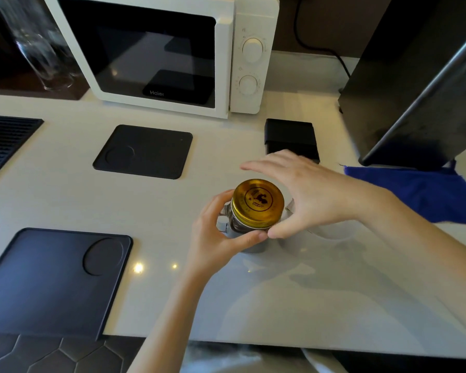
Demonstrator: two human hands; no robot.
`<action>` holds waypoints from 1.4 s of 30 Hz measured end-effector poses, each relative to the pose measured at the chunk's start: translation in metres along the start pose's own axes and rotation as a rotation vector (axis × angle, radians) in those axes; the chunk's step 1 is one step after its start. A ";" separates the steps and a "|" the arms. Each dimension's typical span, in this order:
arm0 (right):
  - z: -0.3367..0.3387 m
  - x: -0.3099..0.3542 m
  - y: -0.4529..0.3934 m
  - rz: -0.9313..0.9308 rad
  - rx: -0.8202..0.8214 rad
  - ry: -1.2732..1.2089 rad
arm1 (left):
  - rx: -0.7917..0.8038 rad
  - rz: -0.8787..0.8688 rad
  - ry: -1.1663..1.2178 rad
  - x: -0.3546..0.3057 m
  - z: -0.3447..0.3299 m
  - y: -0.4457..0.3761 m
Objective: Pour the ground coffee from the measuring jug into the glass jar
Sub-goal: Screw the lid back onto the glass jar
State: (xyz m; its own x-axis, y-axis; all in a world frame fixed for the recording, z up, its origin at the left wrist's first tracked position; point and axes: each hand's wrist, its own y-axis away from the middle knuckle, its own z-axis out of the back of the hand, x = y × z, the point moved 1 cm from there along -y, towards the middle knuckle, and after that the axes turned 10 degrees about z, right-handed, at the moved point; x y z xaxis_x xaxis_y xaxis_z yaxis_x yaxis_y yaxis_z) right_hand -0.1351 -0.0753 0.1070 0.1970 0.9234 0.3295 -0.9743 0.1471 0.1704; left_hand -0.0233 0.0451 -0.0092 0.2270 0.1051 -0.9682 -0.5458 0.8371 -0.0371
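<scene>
Clear glass jar with gold metal lid (pixel 257 204), frame centre, upright on pale countertop (pixel 65 200). Left hand (pixel 215 235) grasps its body; right hand (pixel 304 196) fingers spread open, thumb touching the lid's rim.

At the frame's centre a glass jar (pixel 249 230) stands on the counter (pixel 172 211), lid (pixel 258 202) on. Microwave (pixel 156 52) at upper centre, one mat (pixel 143 151) below it, another mat (pixel 51 281) lower left, cloth (pixel 420 192) at right.
</scene>
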 end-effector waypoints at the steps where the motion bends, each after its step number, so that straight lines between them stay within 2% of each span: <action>1: -0.004 0.000 0.000 0.010 -0.031 -0.008 | 0.003 -0.002 0.004 0.000 0.000 0.000; 4: -0.004 0.004 0.000 -0.042 -0.180 0.101 | 0.010 -0.008 -0.007 0.000 0.000 -0.001; 8: -0.005 -0.001 0.001 0.027 -0.105 0.086 | 0.019 -0.007 -0.002 -0.001 0.000 0.000; 12: -0.007 -0.002 0.001 0.017 -0.198 0.089 | 0.024 -0.008 -0.013 -0.003 0.000 -0.001; 16: -0.009 -0.005 0.000 0.017 -0.151 -0.121 | 0.025 -0.017 -0.014 -0.003 0.000 -0.001; 22: -0.024 -0.002 0.003 -0.050 -0.376 -0.190 | 0.013 -0.023 -0.004 -0.005 0.001 -0.002; 26: -0.029 -0.003 0.000 -0.081 -0.453 -0.158 | 0.014 -0.033 -0.012 -0.005 0.001 -0.008; 42: 0.005 -0.076 -0.056 -0.117 -0.520 -0.219 | 0.079 0.014 -0.077 -0.004 -0.015 -0.120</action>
State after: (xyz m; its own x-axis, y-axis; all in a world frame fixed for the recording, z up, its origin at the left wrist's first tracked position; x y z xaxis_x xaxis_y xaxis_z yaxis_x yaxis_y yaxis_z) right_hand -0.0945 -0.1552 0.0770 0.2712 0.8036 0.5298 -0.8589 0.4504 -0.2437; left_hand 0.0288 -0.0637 -0.0049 0.2829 0.1558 -0.9464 -0.4848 0.8746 -0.0009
